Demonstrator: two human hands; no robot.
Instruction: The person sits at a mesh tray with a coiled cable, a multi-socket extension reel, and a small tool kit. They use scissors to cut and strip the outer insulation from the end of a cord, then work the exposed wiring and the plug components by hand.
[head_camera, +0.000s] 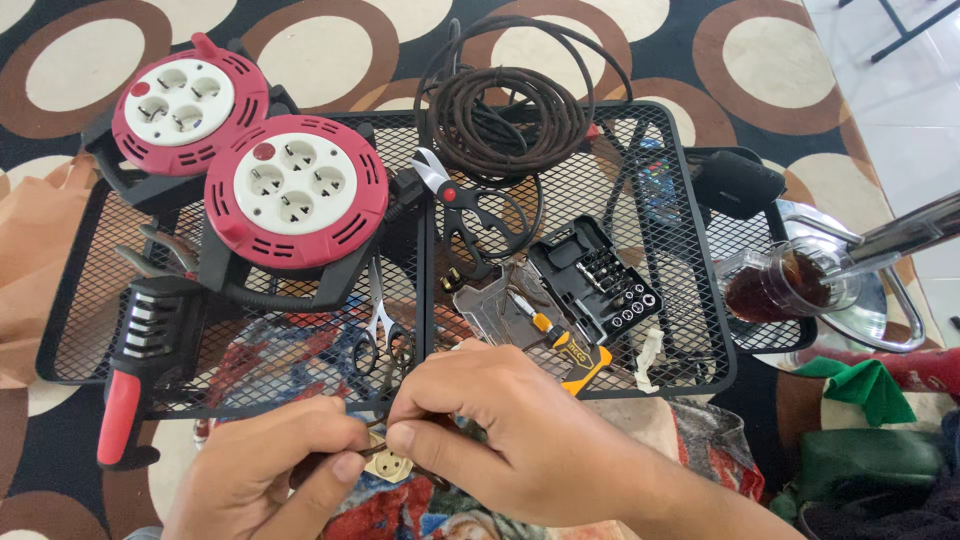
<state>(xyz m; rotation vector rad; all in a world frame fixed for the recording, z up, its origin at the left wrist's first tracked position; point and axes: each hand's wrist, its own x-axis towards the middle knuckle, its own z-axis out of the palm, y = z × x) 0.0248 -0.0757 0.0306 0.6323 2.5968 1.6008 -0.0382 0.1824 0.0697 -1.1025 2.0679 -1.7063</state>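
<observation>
While pinched: socket part (387, 462) between both hands.

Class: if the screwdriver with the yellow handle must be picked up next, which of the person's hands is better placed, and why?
Probably the right hand: the screwdriver lies just beyond its knuckles, while the left hand sits farther off, pinching the small socket part.
</observation>
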